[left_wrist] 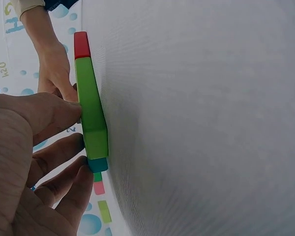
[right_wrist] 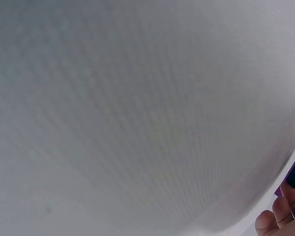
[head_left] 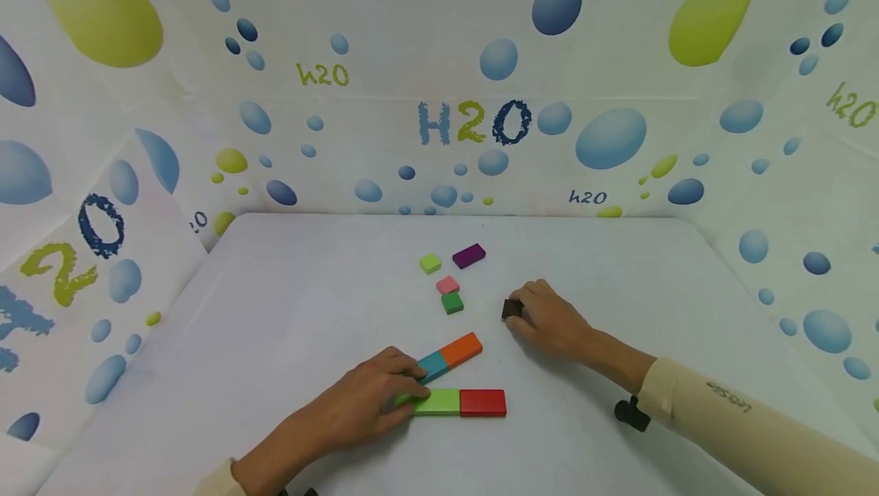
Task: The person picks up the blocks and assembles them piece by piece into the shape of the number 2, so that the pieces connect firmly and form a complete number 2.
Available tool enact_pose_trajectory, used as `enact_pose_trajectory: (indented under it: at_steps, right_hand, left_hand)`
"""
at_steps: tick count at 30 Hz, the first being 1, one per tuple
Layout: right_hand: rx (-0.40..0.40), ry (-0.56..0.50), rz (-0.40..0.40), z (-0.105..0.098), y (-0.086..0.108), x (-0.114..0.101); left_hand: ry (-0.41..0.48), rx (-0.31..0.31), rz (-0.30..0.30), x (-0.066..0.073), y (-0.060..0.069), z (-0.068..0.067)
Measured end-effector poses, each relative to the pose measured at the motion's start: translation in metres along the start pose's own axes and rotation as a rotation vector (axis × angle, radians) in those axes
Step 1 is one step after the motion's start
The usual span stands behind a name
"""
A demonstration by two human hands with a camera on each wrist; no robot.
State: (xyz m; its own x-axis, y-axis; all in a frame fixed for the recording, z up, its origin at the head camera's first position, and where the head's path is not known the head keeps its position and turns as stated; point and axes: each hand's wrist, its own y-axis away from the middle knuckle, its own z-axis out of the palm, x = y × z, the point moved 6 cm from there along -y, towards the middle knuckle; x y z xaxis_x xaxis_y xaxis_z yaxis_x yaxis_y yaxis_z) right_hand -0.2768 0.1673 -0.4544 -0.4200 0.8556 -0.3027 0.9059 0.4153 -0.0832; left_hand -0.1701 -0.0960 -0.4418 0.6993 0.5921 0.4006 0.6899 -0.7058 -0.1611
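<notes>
black block [head_left: 511,309]; lime block [head_left: 439,402]; blue block [head_left: 433,366]; orange block [head_left: 462,349]; red block [head_left: 483,403]; white backdrop [head_left: 384,107], blue-and-lime spotted

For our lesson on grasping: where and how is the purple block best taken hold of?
Probably pinch the purple block at mid-length, across its long sides, reaching in from the right. It lies obliquely, longer than wide, with both long sides free, and the small light green block sits on its left in the head view.
</notes>
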Motion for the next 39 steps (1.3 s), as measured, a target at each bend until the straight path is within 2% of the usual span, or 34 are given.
enact_pose_trajectory:
  at_steps: [16, 39]
  right_hand:
    - [-0.003, -0.002, -0.016, 0.008, 0.004, -0.011]
    - [-0.022, -0.005, -0.095, 0.013, 0.009, -0.033]
  left_hand:
    - [0.007, 0.01, 0.005, 0.0, 0.001, 0.0]
    - [0.005, 0.001, -0.008, -0.001, 0.001, 0.0]
